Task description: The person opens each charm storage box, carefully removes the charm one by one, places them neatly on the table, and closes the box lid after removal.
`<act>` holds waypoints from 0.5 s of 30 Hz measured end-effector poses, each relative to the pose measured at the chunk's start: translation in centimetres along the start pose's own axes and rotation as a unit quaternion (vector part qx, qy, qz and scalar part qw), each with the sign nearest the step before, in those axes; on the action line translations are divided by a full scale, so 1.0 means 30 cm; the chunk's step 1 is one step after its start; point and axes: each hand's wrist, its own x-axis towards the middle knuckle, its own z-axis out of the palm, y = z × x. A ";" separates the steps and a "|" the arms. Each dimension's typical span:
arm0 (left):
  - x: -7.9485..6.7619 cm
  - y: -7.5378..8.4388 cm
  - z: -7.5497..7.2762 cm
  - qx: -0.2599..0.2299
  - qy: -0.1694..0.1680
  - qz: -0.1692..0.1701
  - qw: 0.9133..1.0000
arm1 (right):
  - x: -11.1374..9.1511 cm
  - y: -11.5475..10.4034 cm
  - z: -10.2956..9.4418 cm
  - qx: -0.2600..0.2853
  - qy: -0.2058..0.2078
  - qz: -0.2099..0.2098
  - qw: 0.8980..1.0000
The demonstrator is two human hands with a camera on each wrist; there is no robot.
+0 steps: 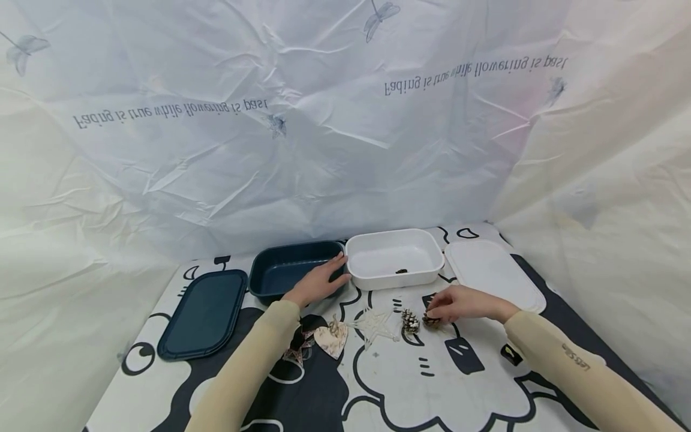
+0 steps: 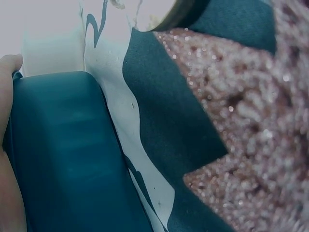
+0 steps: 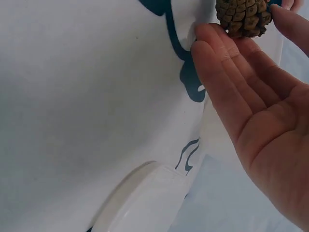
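Note:
My left hand (image 1: 320, 281) lies over the right end of the navy container (image 1: 275, 251), fingers extended toward the white container (image 1: 395, 281) beside it. In the left wrist view, part of that hand (image 2: 9, 183) shows along the navy wall (image 2: 72, 145). Between thumb and fingertips, my right hand (image 1: 461, 303) pinches a brown pine cone (image 3: 244, 17) at table level. Just left of it lies a second pine cone (image 1: 410, 322) with white tips. A small dark piece (image 1: 401, 271), too small to identify, sits inside the white container.
A white star (image 1: 373, 326), a pale heart (image 1: 332, 340) and a glittery star ornament (image 1: 296, 354) lie in front of the containers. The navy lid (image 1: 205, 315) is at left, the white lid (image 1: 493, 273) at right. Hanging sheets (image 1: 324, 180) enclose the patterned table.

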 end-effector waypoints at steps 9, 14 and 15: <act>0.011 -0.005 0.001 -0.001 0.002 0.005 1.000 | 0.008 0.019 0.001 -0.029 0.007 0.001 1.000; 0.006 -0.007 0.006 0.003 -0.001 0.002 1.000 | 0.001 0.025 0.002 -0.039 0.013 0.006 0.999; 0.005 -0.007 0.008 0.003 0.000 0.005 1.000 | 0.000 0.028 0.003 -0.042 0.014 0.005 0.999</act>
